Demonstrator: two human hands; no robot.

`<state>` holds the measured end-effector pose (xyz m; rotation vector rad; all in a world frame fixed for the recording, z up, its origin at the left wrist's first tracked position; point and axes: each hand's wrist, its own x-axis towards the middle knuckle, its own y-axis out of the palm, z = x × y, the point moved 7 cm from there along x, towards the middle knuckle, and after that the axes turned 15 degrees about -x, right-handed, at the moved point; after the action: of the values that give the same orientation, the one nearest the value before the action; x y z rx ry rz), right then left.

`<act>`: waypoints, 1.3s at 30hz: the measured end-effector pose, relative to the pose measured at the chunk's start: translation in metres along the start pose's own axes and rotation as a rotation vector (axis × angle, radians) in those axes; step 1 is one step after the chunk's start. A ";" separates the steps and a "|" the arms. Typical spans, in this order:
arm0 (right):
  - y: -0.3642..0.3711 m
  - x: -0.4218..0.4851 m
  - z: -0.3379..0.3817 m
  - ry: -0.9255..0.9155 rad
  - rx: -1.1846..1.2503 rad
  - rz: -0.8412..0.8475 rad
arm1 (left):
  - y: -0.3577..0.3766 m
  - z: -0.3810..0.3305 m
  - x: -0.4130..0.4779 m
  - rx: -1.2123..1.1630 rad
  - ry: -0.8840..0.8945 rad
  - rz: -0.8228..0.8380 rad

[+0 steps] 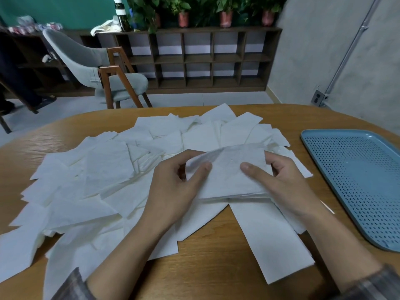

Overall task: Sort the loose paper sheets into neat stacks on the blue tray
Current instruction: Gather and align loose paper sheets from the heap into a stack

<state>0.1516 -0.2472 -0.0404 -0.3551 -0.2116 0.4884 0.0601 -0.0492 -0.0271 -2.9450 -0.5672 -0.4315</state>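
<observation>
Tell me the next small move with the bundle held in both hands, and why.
Probably square the bundle first: the left hand and right hand pinch its two ends above the loose sheets, and its layers look fanned at the near edge. The blue tray on the right holds no stack yet, so a tidy bundle could go there after.

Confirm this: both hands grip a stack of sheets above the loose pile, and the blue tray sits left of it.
Wrong side. The head view shows the blue tray right of the loose pile; left hand and right hand do grip the stack.
</observation>
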 end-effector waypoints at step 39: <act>0.002 -0.003 0.009 -0.064 0.213 0.196 | 0.001 0.013 0.001 -0.129 -0.143 0.050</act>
<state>0.1450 -0.2445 -0.0330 -0.1519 -0.1856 0.7095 0.0643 -0.0473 -0.0391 -3.1248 -0.4978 -0.2631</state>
